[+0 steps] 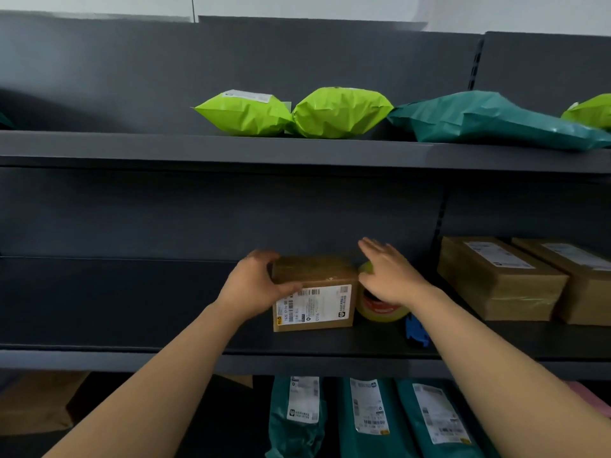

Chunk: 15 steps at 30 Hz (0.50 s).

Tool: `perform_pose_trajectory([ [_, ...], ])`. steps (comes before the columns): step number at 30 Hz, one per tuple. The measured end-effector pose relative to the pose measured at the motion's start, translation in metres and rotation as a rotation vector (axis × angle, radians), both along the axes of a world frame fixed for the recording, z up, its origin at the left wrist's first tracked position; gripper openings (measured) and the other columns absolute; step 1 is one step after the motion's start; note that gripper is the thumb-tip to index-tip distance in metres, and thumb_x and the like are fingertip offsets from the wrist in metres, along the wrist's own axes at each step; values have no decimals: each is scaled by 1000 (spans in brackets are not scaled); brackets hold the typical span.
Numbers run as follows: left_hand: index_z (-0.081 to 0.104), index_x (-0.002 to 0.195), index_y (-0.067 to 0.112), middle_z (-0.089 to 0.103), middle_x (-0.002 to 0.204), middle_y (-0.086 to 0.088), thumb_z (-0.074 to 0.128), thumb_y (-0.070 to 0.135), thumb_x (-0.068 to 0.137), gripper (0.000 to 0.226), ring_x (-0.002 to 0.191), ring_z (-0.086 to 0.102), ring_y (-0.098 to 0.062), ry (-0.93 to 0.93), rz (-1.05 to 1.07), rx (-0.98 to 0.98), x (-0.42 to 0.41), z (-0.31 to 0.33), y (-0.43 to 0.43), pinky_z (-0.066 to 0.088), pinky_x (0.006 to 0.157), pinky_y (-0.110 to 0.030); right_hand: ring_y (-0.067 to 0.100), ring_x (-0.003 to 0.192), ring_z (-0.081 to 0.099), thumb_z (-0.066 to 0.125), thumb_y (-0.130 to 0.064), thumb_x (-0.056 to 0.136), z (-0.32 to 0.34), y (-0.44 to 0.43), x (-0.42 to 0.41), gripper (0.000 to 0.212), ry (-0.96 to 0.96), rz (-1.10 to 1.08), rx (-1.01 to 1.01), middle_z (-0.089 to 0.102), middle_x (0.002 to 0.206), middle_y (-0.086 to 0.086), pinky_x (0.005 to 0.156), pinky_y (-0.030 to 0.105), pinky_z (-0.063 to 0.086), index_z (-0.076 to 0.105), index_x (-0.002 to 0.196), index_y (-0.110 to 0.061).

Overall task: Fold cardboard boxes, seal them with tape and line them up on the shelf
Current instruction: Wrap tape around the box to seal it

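A small brown cardboard box (317, 285) with a white shipping label on its front stands on the middle dark shelf (132, 328). My left hand (256, 285) grips its left end, with the fingers curled over the top corner and the thumb on the front. My right hand (386, 276) hovers just right of the box with straight fingers, above a roll of yellowish tape (380, 309) with a red core that sits against the box's right side. A blue object (416, 333), partly hidden by my right forearm, lies by the roll.
Two larger taped brown boxes (496, 279) (582, 276) stand at the right of the same shelf. Lime green (244, 114) and teal (489, 120) mailer bags lie on the shelf above. Teal labelled bags (367, 421) and a brown box (36, 401) sit below.
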<state>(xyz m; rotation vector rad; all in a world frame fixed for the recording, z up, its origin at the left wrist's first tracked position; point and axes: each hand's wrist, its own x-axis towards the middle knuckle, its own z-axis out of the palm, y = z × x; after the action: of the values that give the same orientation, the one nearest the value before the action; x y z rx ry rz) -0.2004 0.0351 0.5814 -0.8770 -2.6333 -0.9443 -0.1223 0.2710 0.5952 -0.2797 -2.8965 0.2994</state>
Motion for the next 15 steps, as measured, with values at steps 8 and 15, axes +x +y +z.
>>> perform_pose_trajectory([
  [8, 7, 156, 27, 12, 163, -2, 70, 72, 67, 118, 149, 9, -27, -95, -158, -563, -12, 28, 82, 5, 121, -49, 24, 114, 51, 57, -12, 88, -6, 42, 2, 70, -231, -207, -117, 46, 135, 8, 93, 33, 50, 24, 149, -18],
  [15, 23, 153, 28, 31, 154, -3, 82, 59, 61, 113, 141, 26, -28, -141, -189, -502, -16, 28, 107, 27, 115, -45, 29, 122, 45, 43, 1, 93, -12, 46, -1, 54, -73, -178, -161, 35, 140, 14, 99, 35, 42, 30, 142, -19],
])
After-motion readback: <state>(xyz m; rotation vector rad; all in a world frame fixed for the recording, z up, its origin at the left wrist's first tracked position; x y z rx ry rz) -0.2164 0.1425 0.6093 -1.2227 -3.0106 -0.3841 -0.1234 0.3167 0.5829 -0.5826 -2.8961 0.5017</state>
